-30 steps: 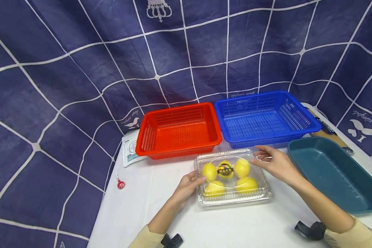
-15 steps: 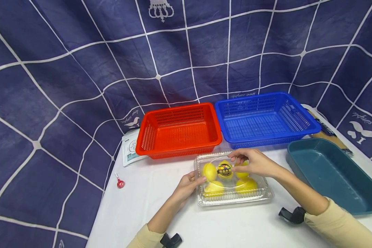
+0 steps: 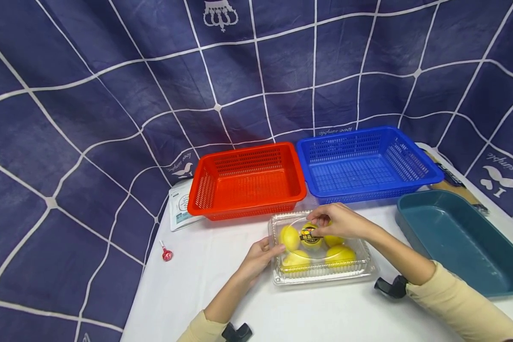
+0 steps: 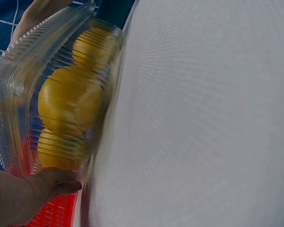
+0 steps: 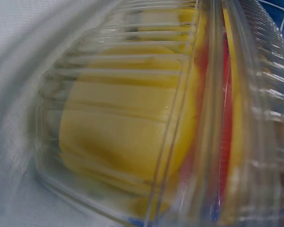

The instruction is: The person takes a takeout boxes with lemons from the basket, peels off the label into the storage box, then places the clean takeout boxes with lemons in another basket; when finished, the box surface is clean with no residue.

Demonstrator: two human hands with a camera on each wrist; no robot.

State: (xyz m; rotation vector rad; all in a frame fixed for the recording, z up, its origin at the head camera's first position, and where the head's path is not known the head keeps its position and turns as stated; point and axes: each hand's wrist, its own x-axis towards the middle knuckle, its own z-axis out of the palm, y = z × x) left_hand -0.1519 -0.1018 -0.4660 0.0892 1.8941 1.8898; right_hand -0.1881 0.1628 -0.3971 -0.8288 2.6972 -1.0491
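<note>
A clear lidded container [image 3: 325, 280] sits flat on the white worktop [image 3: 213, 280], near the middle of the scene, with five yellow fruits [image 3: 340, 256] visible inside and a round label with a dark band [image 3: 308, 237] on top of its lid. The left hand [image 3: 258, 259] grips the container's left end, thumb laid over the lid's edge and fingers around the side. The right hand [image 3: 337, 222] is over the top of the lid with its fingers bent and its thumb at the label's right part; whether it pinches the label or only touches it, I cannot tell. Both arms wear cream sleeves [image 3: 457, 299]. Beyond the container on the far side stand a red basket [image 3: 248, 190] and, just beside it to the right, a blue basket [image 3: 355, 173]. A teal tub [image 3: 457, 242] lies to the right, near the blue basket. At the far right, partly hidden behind the blue basket, is a brown item with a dark section [image 3: 461, 192]. A white packet [image 3: 179, 209] lies at the red basket's left, and a red lollipop [image 3: 166, 255] rests nearer, well apart from the container. A dark blue curtain with white grid lines [image 3: 124, 114] hangs behind.
</note>
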